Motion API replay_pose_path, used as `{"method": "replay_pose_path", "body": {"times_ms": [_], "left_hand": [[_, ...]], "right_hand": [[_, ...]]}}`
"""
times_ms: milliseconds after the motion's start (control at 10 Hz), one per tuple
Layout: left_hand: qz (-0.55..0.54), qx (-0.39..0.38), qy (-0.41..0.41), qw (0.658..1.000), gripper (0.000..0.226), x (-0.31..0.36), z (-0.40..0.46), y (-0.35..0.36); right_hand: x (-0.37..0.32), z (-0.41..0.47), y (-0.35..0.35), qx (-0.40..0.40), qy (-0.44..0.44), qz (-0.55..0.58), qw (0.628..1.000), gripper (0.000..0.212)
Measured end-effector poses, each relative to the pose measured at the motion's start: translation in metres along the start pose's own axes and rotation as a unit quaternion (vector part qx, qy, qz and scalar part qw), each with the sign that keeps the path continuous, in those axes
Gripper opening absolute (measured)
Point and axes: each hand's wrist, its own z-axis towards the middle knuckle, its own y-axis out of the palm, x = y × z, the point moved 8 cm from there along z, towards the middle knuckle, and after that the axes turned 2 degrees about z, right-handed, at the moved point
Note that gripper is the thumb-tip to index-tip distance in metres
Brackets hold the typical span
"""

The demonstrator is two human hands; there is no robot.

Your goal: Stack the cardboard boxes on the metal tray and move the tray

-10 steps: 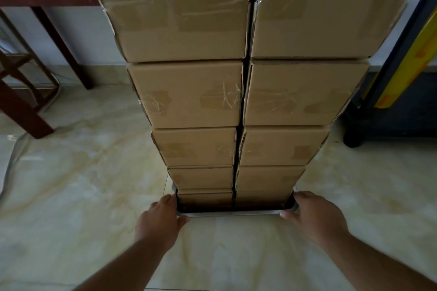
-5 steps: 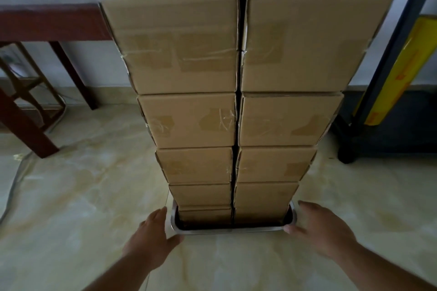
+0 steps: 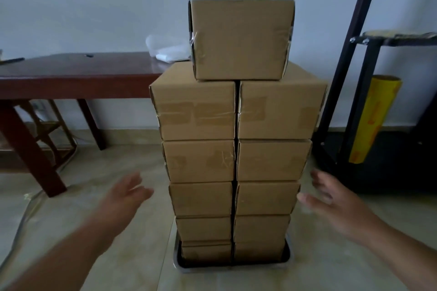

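A tall stack of cardboard boxes point(image 3: 236, 160) stands in two columns on a metal tray point(image 3: 233, 268) that rests on the tiled floor. One single box point(image 3: 241, 39) sits centred on top of the stack. My left hand point(image 3: 125, 196) hovers left of the stack at mid height, fingers spread, touching nothing. To the right of the stack my right hand point(image 3: 333, 203) is raised with fingers spread, also apart from the boxes. Both hands are blurred.
A dark red wooden table point(image 3: 78, 78) stands at the left against the wall, with a clear plastic bag point(image 3: 168, 51) on it. A black metal frame point(image 3: 352, 73) with a yellow film roll point(image 3: 373, 120) stands at the right. A cable runs along the floor at the left.
Both hands have let go of the tray's corners and risen to mid height beside the stack. The view has pulled back and up, so the top box now shows.
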Motion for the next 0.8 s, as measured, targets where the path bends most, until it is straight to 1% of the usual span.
{"method": "replay_pose_path", "body": {"times_ms": [100, 200, 300, 400, 500, 700, 800], "left_hand": [[-0.093, -0.006, 0.078, 0.993, 0.071, 0.059, -0.017, -0.007], [-0.119, -0.046, 0.132, 0.983, 0.079, 0.102, -0.031, 0.005], [-0.135, -0.084, 0.16, 0.974, 0.071, 0.127, -0.042, 0.022], [-0.142, -0.089, 0.164, 0.972, 0.058, 0.136, -0.045, 0.029], [-0.145, -0.09, 0.163, 0.972, 0.06, 0.139, -0.046, 0.031], [-0.09, -0.108, 0.168, 0.976, 0.077, 0.139, -0.047, 0.025], [-0.071, -0.014, 0.176, 0.982, 0.091, 0.144, -0.047, -0.005]], "right_hand": [[-0.047, -0.002, -0.017, -0.009, -0.068, 0.131, 0.989, 0.121], [-0.094, -0.007, -0.016, -0.058, -0.147, 0.192, 0.969, 0.087], [-0.115, -0.01, -0.014, -0.07, -0.16, 0.211, 0.962, 0.068], [-0.117, -0.008, -0.015, -0.063, -0.154, 0.214, 0.963, 0.064], [-0.118, -0.008, -0.016, -0.066, -0.155, 0.205, 0.964, 0.06], [-0.128, -0.011, -0.02, -0.068, -0.142, 0.216, 0.964, 0.053], [-0.131, -0.016, -0.042, -0.025, -0.148, 0.209, 0.966, 0.097]]}}
